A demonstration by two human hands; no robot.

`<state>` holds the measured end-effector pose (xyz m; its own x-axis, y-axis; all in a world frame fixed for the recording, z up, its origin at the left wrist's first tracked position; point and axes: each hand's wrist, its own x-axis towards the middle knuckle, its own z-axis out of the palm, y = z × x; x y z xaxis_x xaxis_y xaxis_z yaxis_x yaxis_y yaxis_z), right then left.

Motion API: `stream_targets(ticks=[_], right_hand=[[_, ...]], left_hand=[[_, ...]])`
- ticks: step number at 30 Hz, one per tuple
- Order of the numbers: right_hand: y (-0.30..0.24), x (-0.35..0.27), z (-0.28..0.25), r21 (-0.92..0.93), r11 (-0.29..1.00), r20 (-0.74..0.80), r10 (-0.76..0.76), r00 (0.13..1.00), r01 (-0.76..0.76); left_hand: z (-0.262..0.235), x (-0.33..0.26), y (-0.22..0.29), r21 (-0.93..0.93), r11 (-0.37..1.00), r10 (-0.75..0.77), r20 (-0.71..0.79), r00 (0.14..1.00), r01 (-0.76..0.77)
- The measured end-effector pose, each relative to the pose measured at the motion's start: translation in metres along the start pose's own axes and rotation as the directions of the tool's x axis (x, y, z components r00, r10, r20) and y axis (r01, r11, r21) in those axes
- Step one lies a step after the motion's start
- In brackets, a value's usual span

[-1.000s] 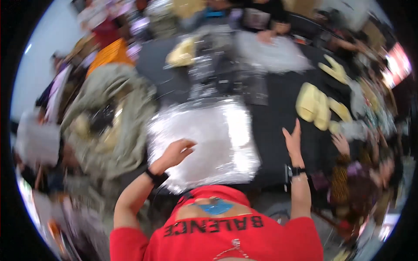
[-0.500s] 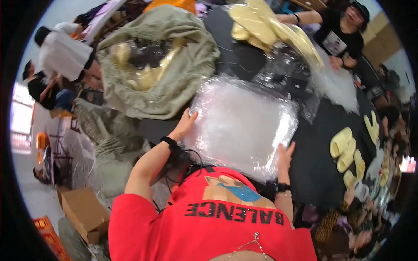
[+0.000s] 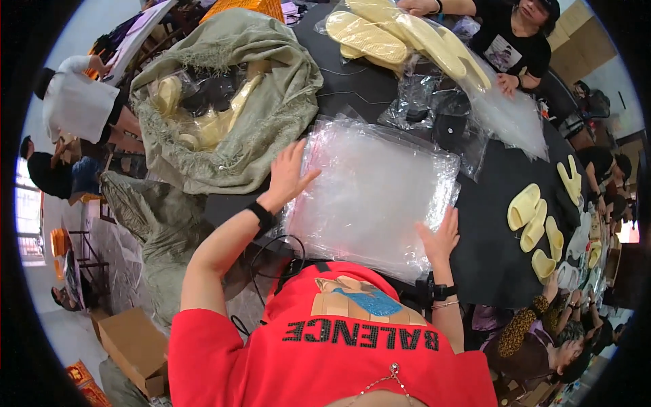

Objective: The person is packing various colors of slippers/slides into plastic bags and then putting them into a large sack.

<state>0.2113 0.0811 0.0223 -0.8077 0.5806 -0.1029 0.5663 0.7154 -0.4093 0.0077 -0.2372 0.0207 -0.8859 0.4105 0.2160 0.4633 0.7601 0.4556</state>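
Observation:
A stack of clear plastic bags [image 3: 369, 193] lies flat on the black table [image 3: 483, 234] in front of me. At its left edge my left hand [image 3: 290, 173] has its fingers stretched out, with the thumb reaching over the bags. My right hand [image 3: 440, 234] rests at the near right corner of the stack, fingers spread and pointing away from me. Neither hand grips anything. Beyond my left hand a green-grey woven sack [image 3: 288, 81] gapes wide, with cream slippers [image 3: 210, 125] in clear bags inside it.
At the back right, bagged cream slippers [image 3: 369, 37] are piled near a person [image 3: 515, 44] in black. Dark bagged slippers [image 3: 451, 122] lie beyond the stack. Loose cream slippers [image 3: 534, 220] sit on the right. A cardboard box [image 3: 134, 346] stands low at left; more people work along the right.
My left hand has opened out and lifted slightly off the stack's left edge. My right hand's fingers have spread at the near right corner. The view has shifted slightly.

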Motion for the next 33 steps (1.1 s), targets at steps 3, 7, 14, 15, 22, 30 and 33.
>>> stream_targets(ticks=[3,7,14,15,22,30,33], right_hand=[[-0.018,0.0,0.007,-0.255,0.953,0.107,-0.143,0.984,0.166],[-0.032,0.007,0.014,-0.302,0.929,0.128,-0.184,0.974,0.215],[-0.023,0.003,0.016,-0.2,0.971,0.284,-0.07,0.956,0.131],[-0.011,0.001,0.033,-0.183,0.975,0.343,-0.055,0.938,0.124],[0.005,-0.005,0.074,-0.188,0.971,0.269,-0.091,0.959,0.145],[0.005,-0.005,0.081,-0.147,0.979,0.289,-0.094,0.953,0.141],[0.004,-0.008,0.078,-0.176,0.969,0.28,-0.121,0.952,0.175]], left_hand=[[-0.007,0.063,0.034,0.156,0.899,0.378,0.195,0.905,-0.41],[0.038,0.126,0.065,0.19,0.768,0.515,0.385,0.766,-0.612],[0.093,0.134,0.068,0.047,0.899,0.244,0.772,0.587,-0.435],[0.086,0.137,0.075,0.026,0.881,0.281,0.775,0.566,-0.473],[0.13,0.229,0.106,-0.631,0.693,-0.08,0.415,0.906,0.35],[0.177,0.247,0.14,-0.589,0.617,-0.372,0.367,0.853,0.522],[0.166,0.249,0.141,-0.789,0.404,-0.284,0.374,0.883,0.464]])
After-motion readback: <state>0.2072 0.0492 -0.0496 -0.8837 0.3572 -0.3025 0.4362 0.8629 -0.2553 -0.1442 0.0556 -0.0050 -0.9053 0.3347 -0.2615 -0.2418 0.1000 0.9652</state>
